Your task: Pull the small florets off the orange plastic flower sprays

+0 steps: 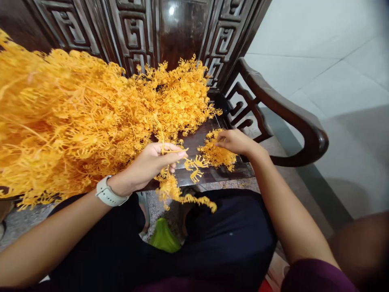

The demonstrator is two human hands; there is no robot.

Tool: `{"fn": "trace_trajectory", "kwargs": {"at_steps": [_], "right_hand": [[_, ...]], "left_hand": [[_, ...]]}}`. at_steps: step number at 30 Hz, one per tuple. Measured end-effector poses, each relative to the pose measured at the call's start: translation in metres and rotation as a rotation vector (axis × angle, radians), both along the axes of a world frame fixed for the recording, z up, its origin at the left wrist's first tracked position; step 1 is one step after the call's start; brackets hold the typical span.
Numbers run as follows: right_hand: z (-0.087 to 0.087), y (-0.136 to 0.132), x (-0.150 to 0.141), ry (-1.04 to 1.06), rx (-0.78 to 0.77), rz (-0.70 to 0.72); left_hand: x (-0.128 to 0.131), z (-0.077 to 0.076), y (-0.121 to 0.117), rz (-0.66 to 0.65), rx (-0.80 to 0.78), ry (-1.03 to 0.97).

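My left hand point(159, 160), with a pale watch on its wrist, pinches a thin stem of a yellow-orange artificial flower sprig point(170, 188). The sprig's frilly ends hang down below the fingers, over the bench edge and toward my lap. To the right, my right hand point(232, 141) is at a small pile of yellow-orange flower pieces point(217, 154) on the bench. Its fingers are curled together, and whatever lies between them is too small to make out. A large heap of the same artificial flowers point(91, 109) covers the bench at the left and back.
The dark wooden bench point(194, 140) has a carved backrest point(180, 30) behind the heap and a curved armrest point(282, 101) at the right. Below the bench edge, a green object point(164, 235) shows between my knees. A pale tiled wall point(304, 36) stands beyond the armrest.
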State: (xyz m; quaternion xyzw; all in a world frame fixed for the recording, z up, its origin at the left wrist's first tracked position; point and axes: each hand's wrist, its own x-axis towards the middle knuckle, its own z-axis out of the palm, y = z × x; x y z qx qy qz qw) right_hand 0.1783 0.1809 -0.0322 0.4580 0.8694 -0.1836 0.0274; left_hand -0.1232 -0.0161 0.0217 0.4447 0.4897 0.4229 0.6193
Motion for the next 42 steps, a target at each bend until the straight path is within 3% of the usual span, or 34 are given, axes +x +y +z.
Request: {"fn": "trace_trajectory", "kwargs": {"at_steps": [4,7,10,12,14,18,20,24,28,32,34,39,42], "right_hand": [[0.015,-0.008,0.000,-0.061,0.142,0.009],[0.038,-0.032,-0.015,0.163,0.214,0.049],[0.058,-0.068,-0.042,0.576,-0.007,0.129],[0.065,-0.090,-0.062,0.695,-0.142,0.227],[0.065,-0.105,-0.077,0.723,-0.178,0.290],[0.062,-0.116,-0.091,0.865,-0.265,0.272],[0.062,-0.117,-0.093,0.972,-0.301,0.215],[0.063,-0.116,-0.094,1.016,-0.091,0.156],[0.060,-0.115,-0.092,0.911,0.141,0.248],[0.064,-0.119,-0.091,0.914,0.230,0.316],[0.067,-0.120,-0.092,0.942,0.137,0.262],[0.068,-0.114,-0.099,1.138,-0.371,0.071],[0.064,-0.106,-0.104,1.175,-0.379,0.038]], "left_hand": [[-0.001,0.003,0.004,0.104,0.030,0.020],[0.000,0.003,0.004,0.165,0.044,0.047],[0.001,0.001,0.006,0.249,0.046,0.018],[0.001,0.000,0.007,0.283,0.044,-0.004],[0.000,-0.001,0.009,0.281,0.044,-0.007],[-0.003,-0.002,0.009,0.206,0.042,0.018],[-0.004,-0.002,0.007,0.078,0.038,0.010],[0.000,-0.001,-0.001,-0.198,-0.112,-0.147],[0.009,0.000,-0.007,-0.181,-0.195,-0.344],[0.014,-0.001,-0.007,-0.049,-0.172,-0.336],[0.013,0.000,-0.005,-0.015,-0.128,-0.285],[0.005,0.004,0.000,-0.024,0.060,-0.075],[0.004,0.003,0.003,-0.020,0.126,-0.036]]}}
